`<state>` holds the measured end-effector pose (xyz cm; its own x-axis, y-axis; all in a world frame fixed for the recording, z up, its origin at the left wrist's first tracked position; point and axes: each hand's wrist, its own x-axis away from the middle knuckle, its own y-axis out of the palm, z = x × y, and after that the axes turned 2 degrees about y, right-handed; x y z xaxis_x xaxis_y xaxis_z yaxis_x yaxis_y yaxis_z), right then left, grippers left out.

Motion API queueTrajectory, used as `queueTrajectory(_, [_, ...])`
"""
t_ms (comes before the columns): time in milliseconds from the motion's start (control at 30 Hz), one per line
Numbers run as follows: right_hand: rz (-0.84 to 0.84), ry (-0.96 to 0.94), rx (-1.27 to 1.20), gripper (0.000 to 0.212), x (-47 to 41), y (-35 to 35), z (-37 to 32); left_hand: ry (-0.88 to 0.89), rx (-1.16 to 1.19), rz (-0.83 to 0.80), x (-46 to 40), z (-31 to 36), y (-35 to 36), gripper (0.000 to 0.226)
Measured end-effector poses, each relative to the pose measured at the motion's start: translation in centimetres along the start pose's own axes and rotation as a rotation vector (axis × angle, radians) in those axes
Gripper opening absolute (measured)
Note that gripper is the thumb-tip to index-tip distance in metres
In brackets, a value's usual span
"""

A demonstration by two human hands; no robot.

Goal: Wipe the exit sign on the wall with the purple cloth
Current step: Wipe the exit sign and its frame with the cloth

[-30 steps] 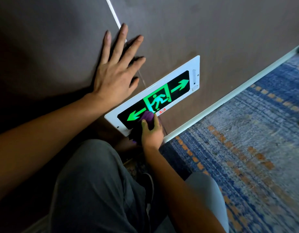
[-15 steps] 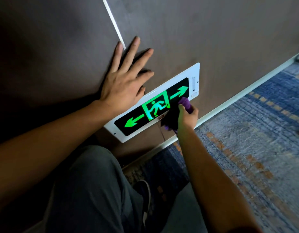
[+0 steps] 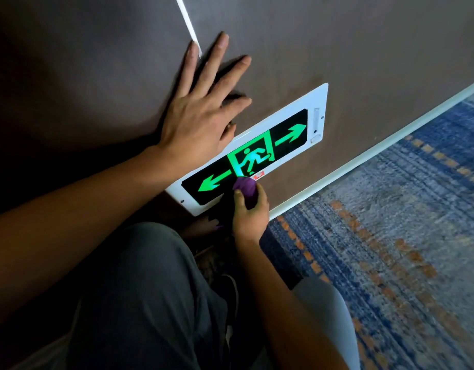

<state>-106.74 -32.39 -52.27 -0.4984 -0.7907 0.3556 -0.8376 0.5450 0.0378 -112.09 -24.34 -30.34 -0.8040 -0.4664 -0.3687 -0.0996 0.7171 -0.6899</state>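
Cloth (image 3: pixel 246 190), one, on one sign (image 3: pixel 289 129); two hands.

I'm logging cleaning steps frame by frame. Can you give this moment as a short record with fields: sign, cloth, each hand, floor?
sign: lit exit sign, white frame, green arrows and running figure, mounted low on the wall
cloth: purple cloth, bunched, pressed at the sign's lower edge under the figure
right hand: right hand grips the cloth
left hand: left hand flat on the wall, fingers spread, heel overlapping the sign's upper edge
floor: blue patterned carpet
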Motion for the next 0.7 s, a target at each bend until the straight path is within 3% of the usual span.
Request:
queueTrajectory(200, [0.162, 0.021, -0.179, 0.043, -7.6, -5.4, -3.7, -0.036, 0.006, 0.026, -0.1, 0.5, -0.1, 0.042])
queueTrajectory(333, [0.234, 0.029, -0.214, 0.045, -13.2, -8.4, -6.8, -0.042, 0.005, 0.048, 0.0, 0.3, 0.2, 0.04])
queueTrajectory(533, [0.255, -0.049, -0.135, 0.05, -16.6, -9.9, -8.1, -0.042, 0.002, 0.058, -0.1, 0.4, 0.4, 0.039])
queueTrajectory(700, [0.166, -0.041, -0.124, 0.054, -13.1, -6.7, -6.7, -0.064, 0.022, 0.06, -0.1, 0.7, 0.7, 0.039])
